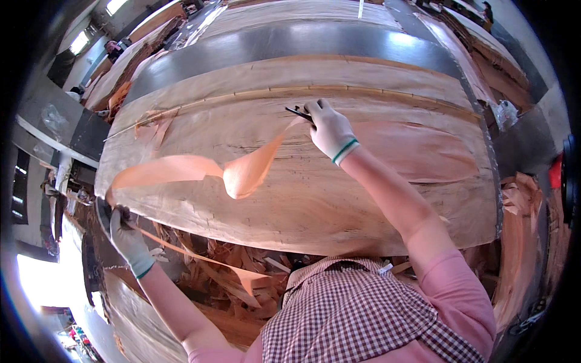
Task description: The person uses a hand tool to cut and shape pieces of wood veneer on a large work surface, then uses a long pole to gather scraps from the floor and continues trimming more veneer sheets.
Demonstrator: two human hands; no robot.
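A long, thin strip of orange-pink wood veneer (169, 170) runs in a twisted curl over the table between my two gloved hands. At the table's near left corner, my left hand (128, 236) is closed on the strip, its fingers dark-tipped. A narrower strip (193, 253) trails from that hand down over the scrap. Over the middle of the sheet, my right hand (330, 130) is closed around a slim black tool (299, 113), whose exact kind I cannot make out. The strip's far end reaches this hand. Beneath lies a large pale veneer sheet (290, 212).
A long, thin jointed rod (272, 91) crosses the sheet's far part. An oval pinkish veneer piece (417, 151) lies right, a small torn piece (158, 128) left. Veneer scraps (242, 260) pile below the near edge. Grey metal tabletop (290, 43) shows beyond; veneer stacks (484, 60) stand at the sides.
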